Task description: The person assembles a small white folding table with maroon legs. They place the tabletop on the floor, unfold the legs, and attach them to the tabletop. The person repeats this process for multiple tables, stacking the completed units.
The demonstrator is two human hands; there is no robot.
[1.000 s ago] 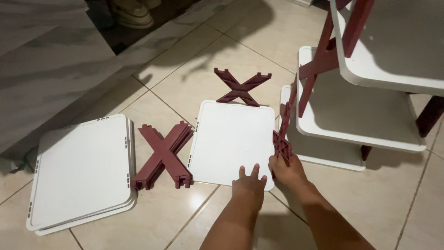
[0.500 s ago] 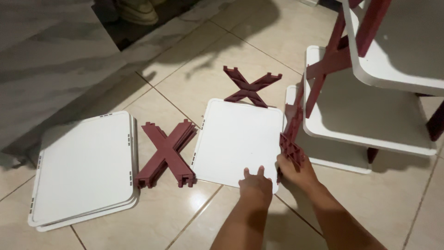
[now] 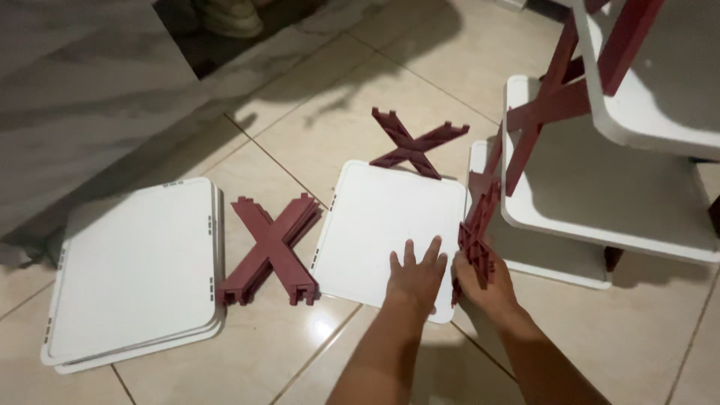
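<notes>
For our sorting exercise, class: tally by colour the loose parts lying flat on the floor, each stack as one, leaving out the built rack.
White: 2, the panel stack and the single panel.
Dark red: 2, the X-brace stack and the single X-brace.
Total: 4.
The right hand holds an upright X-brace, not counted.

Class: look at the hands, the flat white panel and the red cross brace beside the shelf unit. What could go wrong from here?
1. The right hand grips the toothed red brace against the panel edge; fingers might get pinched.
2. The left hand presses only the panel's near corner, so it may slide on the glossy tiles.
3. The shelf unit leans overhead and could tip.
</notes>
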